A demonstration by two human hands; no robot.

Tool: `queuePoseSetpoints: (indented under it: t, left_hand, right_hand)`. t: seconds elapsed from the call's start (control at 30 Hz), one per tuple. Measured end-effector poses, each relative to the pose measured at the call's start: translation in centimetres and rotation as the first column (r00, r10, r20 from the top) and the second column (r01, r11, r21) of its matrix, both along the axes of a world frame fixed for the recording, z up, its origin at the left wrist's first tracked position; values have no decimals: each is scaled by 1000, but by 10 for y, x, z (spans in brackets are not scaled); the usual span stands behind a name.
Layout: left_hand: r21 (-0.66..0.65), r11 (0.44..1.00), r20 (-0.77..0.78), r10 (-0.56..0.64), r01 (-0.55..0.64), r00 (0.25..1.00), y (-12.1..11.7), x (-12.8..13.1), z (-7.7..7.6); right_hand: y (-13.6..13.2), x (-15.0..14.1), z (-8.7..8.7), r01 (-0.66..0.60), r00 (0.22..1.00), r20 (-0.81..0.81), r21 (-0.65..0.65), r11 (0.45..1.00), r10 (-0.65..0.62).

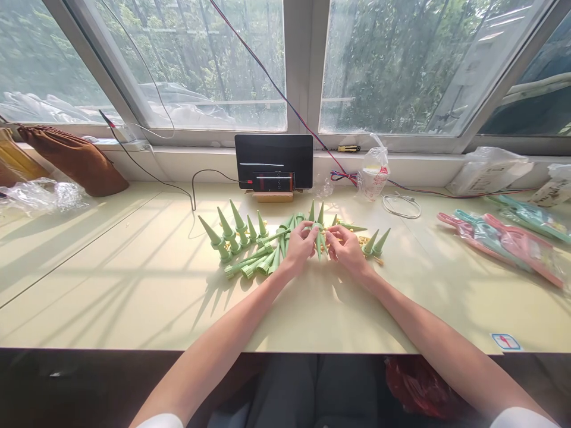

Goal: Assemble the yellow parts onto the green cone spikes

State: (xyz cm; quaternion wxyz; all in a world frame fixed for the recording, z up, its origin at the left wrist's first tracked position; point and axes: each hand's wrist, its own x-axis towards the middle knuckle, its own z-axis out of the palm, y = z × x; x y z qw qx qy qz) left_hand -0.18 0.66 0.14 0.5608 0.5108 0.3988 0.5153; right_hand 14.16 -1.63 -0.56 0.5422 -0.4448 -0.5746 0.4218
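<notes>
My left hand (301,245) is closed, thumb and fingers pinching a green plastic spike (319,245) that points down toward me. Close on its right, my right hand (348,246) is also closed, with its fingertips by the spike; whatever they pinch is too small to make out. To the left of my hands, several green cones (226,223) stand upright with ribbed caps. Other spikes (256,261) lie in a loose pile, partly hidden by my left hand. Two more cones (376,242) stand on the right, beside small yellowish pieces (378,260).
Behind the spikes, a phone (273,181) leans against a black tablet (274,151). A bagged cup (373,172) and a coiled white cable (401,205) are at back right. Pink and teal plastic items (499,238) lie right; a brown pouch (75,157) rests far left.
</notes>
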Motion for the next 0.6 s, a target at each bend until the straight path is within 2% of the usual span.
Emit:
queuePoseSetpoints:
  t: [0.27, 0.6]
  left_hand:
    - [-23, 1000, -46, 7, -8, 999, -3, 0, 4]
    - [-7, 1000, -55, -10, 9, 998, -7, 1, 6]
  right_hand:
    - [1, 3, -4, -27, 998, 63, 30, 999, 25]
    - [-3, 5, -2, 29, 987, 158, 64, 998, -39]
